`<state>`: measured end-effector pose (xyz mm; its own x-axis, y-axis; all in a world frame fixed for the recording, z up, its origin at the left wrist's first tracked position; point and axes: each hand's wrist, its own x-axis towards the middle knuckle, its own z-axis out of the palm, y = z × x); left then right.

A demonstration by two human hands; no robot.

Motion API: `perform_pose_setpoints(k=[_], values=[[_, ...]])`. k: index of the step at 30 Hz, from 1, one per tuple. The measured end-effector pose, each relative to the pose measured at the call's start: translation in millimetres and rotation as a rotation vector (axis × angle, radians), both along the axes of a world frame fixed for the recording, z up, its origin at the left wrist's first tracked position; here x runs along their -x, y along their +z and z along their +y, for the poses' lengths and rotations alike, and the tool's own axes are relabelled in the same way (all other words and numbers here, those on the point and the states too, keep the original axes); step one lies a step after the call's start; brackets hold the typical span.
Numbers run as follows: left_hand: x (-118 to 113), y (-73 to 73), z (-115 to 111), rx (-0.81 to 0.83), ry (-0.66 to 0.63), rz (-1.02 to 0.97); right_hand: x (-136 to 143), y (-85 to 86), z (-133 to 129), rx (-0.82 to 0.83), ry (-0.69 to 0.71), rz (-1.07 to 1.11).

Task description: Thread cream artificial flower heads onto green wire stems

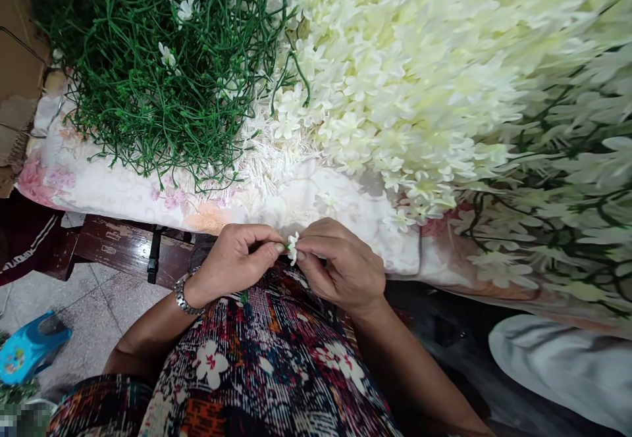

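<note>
At the table's front edge, my left hand [247, 256] pinches a small green stem end between thumb and forefinger. My right hand [340, 262] is closed on a small white artificial flower [293, 247], whose petals show between the two hands. The green tip and the petals meet there; whether they are joined I cannot make out. Beyond my left hand lies a tangled heap of green plastic stems [168, 75], with a few white blossoms on it. A large pile of loose cream-white flower heads [395, 81] spreads beyond my right hand.
Thin white sticks [266, 157] lie between the piles on a floral tablecloth [113, 167]. Finished-looking white flower sprays [557, 226] cover the right side. A cardboard box [20, 68] stands at left. Below are a wooden bench [118, 246], a blue plastic stool [32, 348] and a white rounded object [557, 364].
</note>
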<state>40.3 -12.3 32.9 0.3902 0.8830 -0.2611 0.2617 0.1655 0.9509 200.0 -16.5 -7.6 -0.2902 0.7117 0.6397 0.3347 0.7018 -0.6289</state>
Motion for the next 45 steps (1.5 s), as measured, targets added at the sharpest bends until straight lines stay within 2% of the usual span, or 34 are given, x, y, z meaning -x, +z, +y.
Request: perform_pose_setpoints(k=[10,19,26,33,37,39,45], values=[[1.3,-3.8,-0.4,-0.086,-0.047,-0.002,-3.8,6.6,1.6,-0.02,0.014,-0.12],[-0.9,-8.3,3.5,-0.122,-0.05,0.069,-0.5,1.2,4.2,0.066,0.018,-0.038],[-3.9,-7.1,6.4,-0.125,-0.037,0.042,0.1,-1.0,6.8,0.088,0.027,-0.027],[-3.5,-5.2,4.8,-0.076,-0.004,0.095,-0.4,2.1,7.6,0.113,0.055,-0.076],[-5.7,-2.3,6.0,-0.053,0.022,0.152,2.2,5.4,9.9,0.114,-0.004,-0.058],[-7.5,-0.6,8.9,-0.106,0.03,0.187,3.8,6.4,11.0,0.107,-0.023,-0.029],[-10.2,-1.0,22.5,-0.15,-0.017,0.177,6.8,5.4,11.8,0.138,-0.071,0.036]])
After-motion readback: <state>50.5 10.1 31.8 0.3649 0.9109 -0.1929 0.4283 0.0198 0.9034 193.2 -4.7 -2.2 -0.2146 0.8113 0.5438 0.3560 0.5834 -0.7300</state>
